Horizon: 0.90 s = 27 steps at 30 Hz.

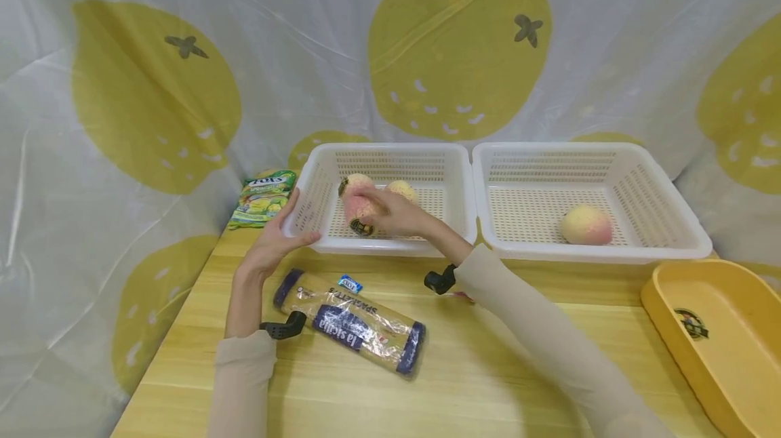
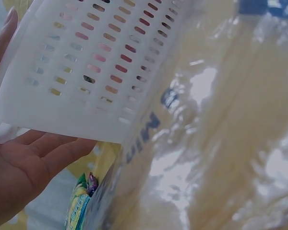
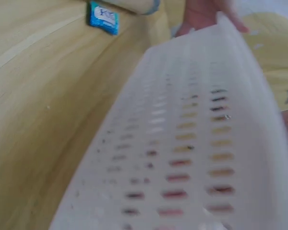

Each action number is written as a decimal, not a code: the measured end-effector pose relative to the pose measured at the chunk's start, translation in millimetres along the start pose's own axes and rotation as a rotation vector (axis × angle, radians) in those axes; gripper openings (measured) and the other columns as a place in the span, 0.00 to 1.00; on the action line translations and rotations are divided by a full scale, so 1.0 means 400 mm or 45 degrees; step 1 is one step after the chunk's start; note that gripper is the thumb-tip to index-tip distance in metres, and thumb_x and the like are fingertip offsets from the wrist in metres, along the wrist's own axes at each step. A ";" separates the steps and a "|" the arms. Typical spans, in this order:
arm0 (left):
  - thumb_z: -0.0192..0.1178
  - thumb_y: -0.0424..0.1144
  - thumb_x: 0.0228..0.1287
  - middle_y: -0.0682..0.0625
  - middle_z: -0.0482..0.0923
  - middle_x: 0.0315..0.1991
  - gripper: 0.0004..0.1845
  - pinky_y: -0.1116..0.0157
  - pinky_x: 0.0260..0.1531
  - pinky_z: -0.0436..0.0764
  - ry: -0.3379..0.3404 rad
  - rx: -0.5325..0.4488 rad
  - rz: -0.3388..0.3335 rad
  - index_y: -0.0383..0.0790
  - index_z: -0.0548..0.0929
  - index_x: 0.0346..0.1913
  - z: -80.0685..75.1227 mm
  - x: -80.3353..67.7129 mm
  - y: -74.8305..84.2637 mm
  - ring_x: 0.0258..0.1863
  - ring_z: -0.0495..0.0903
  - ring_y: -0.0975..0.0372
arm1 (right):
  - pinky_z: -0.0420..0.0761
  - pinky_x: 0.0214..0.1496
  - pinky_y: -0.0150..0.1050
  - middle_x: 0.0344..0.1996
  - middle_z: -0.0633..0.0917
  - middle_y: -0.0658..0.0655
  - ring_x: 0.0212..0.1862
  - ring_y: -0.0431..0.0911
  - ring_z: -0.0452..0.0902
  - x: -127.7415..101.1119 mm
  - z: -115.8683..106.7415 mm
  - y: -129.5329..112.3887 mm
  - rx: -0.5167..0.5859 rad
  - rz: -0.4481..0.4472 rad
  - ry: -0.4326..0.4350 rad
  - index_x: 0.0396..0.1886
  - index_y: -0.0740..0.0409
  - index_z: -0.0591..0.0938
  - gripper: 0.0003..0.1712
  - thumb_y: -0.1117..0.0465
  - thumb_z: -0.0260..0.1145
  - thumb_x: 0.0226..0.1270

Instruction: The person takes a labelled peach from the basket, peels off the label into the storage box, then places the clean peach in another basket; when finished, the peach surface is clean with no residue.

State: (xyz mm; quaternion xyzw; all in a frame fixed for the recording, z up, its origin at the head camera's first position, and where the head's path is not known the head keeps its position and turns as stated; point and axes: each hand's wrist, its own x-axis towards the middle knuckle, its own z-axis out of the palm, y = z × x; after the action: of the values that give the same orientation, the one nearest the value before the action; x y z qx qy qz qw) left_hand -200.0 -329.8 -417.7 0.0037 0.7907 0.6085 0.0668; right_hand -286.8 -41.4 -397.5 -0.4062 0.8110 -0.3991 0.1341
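My right hand [image 1: 396,213] reaches into the left white basket [image 1: 390,246], fingers curled over a pink peach [image 1: 356,207] with a dark sticker. Touching it on the far side is another peach [image 1: 356,182], and a paler peach [image 1: 403,189] lies partly behind the hand. At the basket's front left corner, my left hand [image 1: 273,245] touches the wall with fingers spread and the thumb along the front rim. The left wrist view shows its fingers [image 2: 62,148] reaching behind the perforated wall. The right hand's grip is hidden in the right wrist view.
A second white basket [image 1: 497,245] holds one peach [image 1: 587,225]. In front lie a spaghetti pack [image 1: 354,323] and a small blue candy [image 1: 350,283]. A green candy bag [image 1: 264,199] stands left; a yellow bin [image 1: 720,363] sits right. Something pink shows under the right wrist.
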 end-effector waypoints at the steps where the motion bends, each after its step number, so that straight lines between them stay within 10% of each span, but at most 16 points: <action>1: 0.69 0.33 0.67 0.43 0.39 0.86 0.57 0.41 0.80 0.55 0.000 -0.002 -0.002 0.65 0.39 0.84 -0.001 0.001 0.001 0.82 0.50 0.41 | 0.76 0.72 0.52 0.76 0.71 0.59 0.63 0.54 0.78 -0.013 -0.012 -0.002 0.017 -0.001 0.009 0.80 0.54 0.64 0.35 0.56 0.62 0.78; 7: 0.69 0.33 0.67 0.43 0.39 0.86 0.58 0.41 0.80 0.54 0.001 -0.002 -0.006 0.64 0.38 0.84 -0.007 0.004 0.008 0.82 0.51 0.41 | 0.79 0.49 0.45 0.71 0.77 0.57 0.51 0.51 0.79 -0.123 -0.103 -0.026 0.113 0.025 0.047 0.81 0.46 0.65 0.34 0.52 0.61 0.80; 16: 0.69 0.34 0.67 0.42 0.38 0.86 0.58 0.42 0.81 0.52 0.008 0.007 -0.022 0.66 0.38 0.83 -0.017 0.005 0.003 0.82 0.49 0.42 | 0.76 0.69 0.54 0.74 0.74 0.52 0.71 0.52 0.73 -0.372 -0.216 -0.065 0.231 0.147 -0.030 0.80 0.40 0.66 0.33 0.52 0.61 0.80; 27: 0.68 0.34 0.69 0.42 0.37 0.86 0.57 0.46 0.80 0.57 -0.025 0.050 -0.014 0.65 0.37 0.83 -0.016 0.001 0.009 0.82 0.48 0.42 | 0.74 0.67 0.27 0.76 0.72 0.52 0.73 0.31 0.67 -0.639 -0.194 0.037 0.235 0.201 0.000 0.78 0.45 0.70 0.31 0.56 0.63 0.78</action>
State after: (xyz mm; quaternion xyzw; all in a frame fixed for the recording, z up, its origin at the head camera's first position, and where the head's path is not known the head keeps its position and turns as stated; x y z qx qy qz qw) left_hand -201.5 -335.1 -412.6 0.0067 0.8018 0.5925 0.0778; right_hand -175.1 201.3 -385.9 -0.3270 0.8003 -0.4602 0.2019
